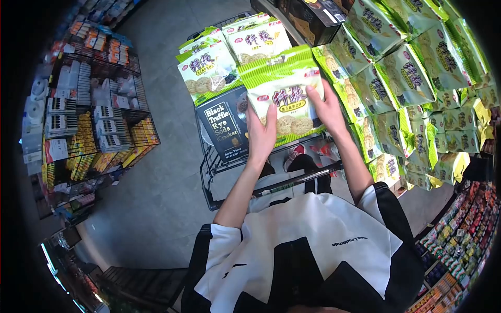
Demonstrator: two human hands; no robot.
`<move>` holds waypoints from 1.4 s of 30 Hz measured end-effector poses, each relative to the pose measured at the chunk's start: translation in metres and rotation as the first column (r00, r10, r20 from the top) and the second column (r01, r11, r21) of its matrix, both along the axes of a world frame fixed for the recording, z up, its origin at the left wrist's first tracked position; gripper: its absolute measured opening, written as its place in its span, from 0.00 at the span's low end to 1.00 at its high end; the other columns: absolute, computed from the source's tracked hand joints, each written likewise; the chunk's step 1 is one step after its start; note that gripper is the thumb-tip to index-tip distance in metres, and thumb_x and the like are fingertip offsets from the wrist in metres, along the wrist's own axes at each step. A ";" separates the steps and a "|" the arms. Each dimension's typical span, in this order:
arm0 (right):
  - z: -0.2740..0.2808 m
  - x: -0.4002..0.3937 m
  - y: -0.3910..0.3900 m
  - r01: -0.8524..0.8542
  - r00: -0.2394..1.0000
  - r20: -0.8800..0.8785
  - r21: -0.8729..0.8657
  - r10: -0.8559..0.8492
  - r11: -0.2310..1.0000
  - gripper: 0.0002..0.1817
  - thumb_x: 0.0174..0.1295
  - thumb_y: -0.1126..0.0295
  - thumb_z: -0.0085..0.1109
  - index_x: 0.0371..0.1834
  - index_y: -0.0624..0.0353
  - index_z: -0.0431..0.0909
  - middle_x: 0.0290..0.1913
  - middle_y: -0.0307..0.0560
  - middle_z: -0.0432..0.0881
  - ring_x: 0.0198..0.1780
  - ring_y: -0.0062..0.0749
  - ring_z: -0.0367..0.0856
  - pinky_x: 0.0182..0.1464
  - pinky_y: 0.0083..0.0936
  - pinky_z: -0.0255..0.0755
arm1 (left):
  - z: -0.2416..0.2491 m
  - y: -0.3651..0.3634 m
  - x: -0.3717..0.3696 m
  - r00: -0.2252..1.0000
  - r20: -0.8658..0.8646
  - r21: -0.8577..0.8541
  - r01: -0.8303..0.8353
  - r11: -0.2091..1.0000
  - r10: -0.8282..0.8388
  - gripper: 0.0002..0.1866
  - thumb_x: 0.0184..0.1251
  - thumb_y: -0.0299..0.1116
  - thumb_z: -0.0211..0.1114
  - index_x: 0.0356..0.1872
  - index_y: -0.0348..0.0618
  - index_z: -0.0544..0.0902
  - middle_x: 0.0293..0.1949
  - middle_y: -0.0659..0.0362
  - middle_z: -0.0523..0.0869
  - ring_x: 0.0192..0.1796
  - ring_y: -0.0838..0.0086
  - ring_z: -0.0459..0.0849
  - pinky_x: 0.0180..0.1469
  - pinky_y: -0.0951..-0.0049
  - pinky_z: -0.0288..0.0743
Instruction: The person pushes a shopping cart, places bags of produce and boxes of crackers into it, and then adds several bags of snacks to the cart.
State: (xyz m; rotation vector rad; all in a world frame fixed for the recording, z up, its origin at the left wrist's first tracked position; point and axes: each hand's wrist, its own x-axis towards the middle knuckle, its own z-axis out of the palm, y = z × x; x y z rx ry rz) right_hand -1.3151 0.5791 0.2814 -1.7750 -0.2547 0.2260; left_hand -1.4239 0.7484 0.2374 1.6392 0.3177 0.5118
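A green and white cracker bag is held between both my hands above the cart. My left hand grips its left side, thumb on the front. On its right side my right hand closes round the edge, thumb also on the front. Behind it, more bags of the same kind lie in the cart, one at the left and one at the back. A black box of Black Truffle Rye Soda Cracker lies left of the held bag, partly covered by it and my left hand.
The black shopping cart stands in front of my body, its handle crossing below my hands. Stacked green cracker bags rise close on the right. A dark box sits at the back. A wire shelf rack stands at the left across the grey floor.
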 end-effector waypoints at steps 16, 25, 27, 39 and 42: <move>-0.045 -0.025 -0.039 -0.063 0.996 0.046 -0.260 0.078 0.963 0.32 0.79 0.54 0.61 0.76 0.63 0.70 0.67 0.61 0.82 0.69 0.44 0.80 0.72 0.36 0.71 | -0.042 -0.002 -0.043 0.953 -0.299 0.192 0.117 0.975 -0.055 0.30 0.81 0.41 0.65 0.72 0.31 0.70 0.60 0.43 0.73 0.63 0.58 0.72 0.68 0.59 0.68; 0.001 -0.059 -0.127 0.038 0.999 0.028 -0.128 -0.034 0.991 0.21 0.78 0.61 0.62 0.65 0.64 0.81 0.56 0.54 0.88 0.56 0.36 0.88 0.60 0.31 0.79 | 0.020 -0.015 -0.022 0.996 -0.003 0.412 -0.084 0.907 0.094 0.29 0.83 0.33 0.61 0.78 0.36 0.64 0.64 0.51 0.69 0.59 0.68 0.73 0.61 0.65 0.68; -0.008 -0.063 -0.149 0.236 0.964 0.130 -0.013 -0.232 0.972 0.18 0.77 0.64 0.63 0.64 0.62 0.82 0.56 0.49 0.88 0.55 0.32 0.87 0.59 0.30 0.79 | 0.038 -0.035 -0.006 0.997 0.079 0.488 -0.039 0.872 0.001 0.26 0.81 0.31 0.62 0.74 0.35 0.69 0.64 0.50 0.72 0.60 0.65 0.74 0.63 0.64 0.68; -0.090 -0.110 -0.335 0.904 0.405 0.265 0.030 -0.875 0.427 0.28 0.68 0.67 0.74 0.62 0.61 0.66 0.55 0.48 0.76 0.61 0.33 0.79 0.57 0.30 0.79 | 0.044 -0.163 0.042 0.736 0.028 0.473 0.587 0.657 -0.677 0.10 0.72 0.24 0.66 0.51 0.38 0.88 0.52 0.51 0.86 0.56 0.55 0.83 0.61 0.59 0.76; -0.096 -0.089 -0.359 0.870 0.474 0.334 -0.038 -0.814 0.491 0.42 0.64 0.63 0.78 0.73 0.64 0.59 0.67 0.58 0.71 0.70 0.42 0.72 0.69 0.41 0.73 | 0.039 -0.174 0.038 0.686 0.004 0.450 0.648 0.614 -0.727 0.10 0.72 0.24 0.66 0.51 0.37 0.88 0.52 0.51 0.86 0.56 0.55 0.83 0.60 0.60 0.77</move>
